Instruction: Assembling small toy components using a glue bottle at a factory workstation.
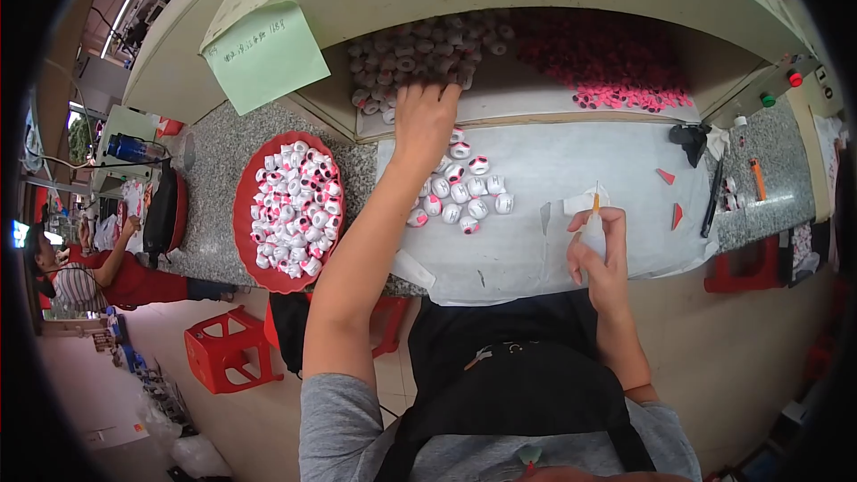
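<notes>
My left hand [427, 120] reaches into a heap of small white hollow pieces [393, 62] under the bench's overhang, touching its near edge. Its fingers look spread over the pieces, with the fingertips partly hidden. My right hand [603, 254] is closed around a small pale squeeze bottle [593, 234] with a thin needle tip pointing up and away from me. Between my hands, several white pieces with pink and black parts [458, 192] lie loosely on a white paper sheet [536, 259]. A small white piece of paper or tape [578, 203] lies beside the bottle's tip.
On the left stands a red scalloped dish [243, 214] full of similar pieces. Small pink parts [629, 94] are heaped in the shelf. At right lie a black pen-like tool [713, 198] and an orange-handled tool [758, 178]. Beyond a red stool [228, 348], another person sits working.
</notes>
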The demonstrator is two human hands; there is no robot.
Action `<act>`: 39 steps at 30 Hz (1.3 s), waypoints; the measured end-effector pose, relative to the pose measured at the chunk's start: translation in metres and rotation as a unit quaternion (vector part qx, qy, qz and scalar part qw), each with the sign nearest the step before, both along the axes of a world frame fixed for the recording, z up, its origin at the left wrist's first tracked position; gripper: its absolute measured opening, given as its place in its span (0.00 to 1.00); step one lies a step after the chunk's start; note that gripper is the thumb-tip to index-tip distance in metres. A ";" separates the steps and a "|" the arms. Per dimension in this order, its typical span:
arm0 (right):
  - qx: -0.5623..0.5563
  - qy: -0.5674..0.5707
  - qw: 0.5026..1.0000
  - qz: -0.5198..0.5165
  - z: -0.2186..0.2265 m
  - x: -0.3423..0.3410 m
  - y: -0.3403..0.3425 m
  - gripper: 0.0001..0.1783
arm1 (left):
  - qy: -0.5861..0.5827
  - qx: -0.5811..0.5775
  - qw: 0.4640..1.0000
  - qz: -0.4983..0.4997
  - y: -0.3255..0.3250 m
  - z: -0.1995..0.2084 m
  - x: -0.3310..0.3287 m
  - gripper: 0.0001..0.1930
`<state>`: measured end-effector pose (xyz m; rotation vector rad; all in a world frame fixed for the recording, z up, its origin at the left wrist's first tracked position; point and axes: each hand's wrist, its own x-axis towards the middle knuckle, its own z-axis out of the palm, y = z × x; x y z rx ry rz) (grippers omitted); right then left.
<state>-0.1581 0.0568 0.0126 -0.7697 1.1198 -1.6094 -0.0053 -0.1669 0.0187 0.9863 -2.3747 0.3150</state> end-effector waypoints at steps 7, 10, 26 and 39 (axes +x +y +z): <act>0.003 -0.005 0.999 0.034 0.017 -0.007 0.002 0.16 | 0.366 0.363 0.851 -0.105 0.076 0.025 0.015 0.14; -0.025 0.048 0.998 0.043 0.024 -0.005 -0.002 0.16 | 0.535 0.531 0.645 -0.125 0.119 0.019 0.014 0.12; -0.198 0.189 0.953 -0.128 0.029 0.016 0.009 0.17 | 0.602 0.580 0.519 -0.179 0.176 -0.014 0.009 0.15; -0.245 0.326 0.910 -0.079 0.033 0.021 0.014 0.23 | 0.621 0.601 0.472 -0.173 0.177 -0.013 0.008 0.18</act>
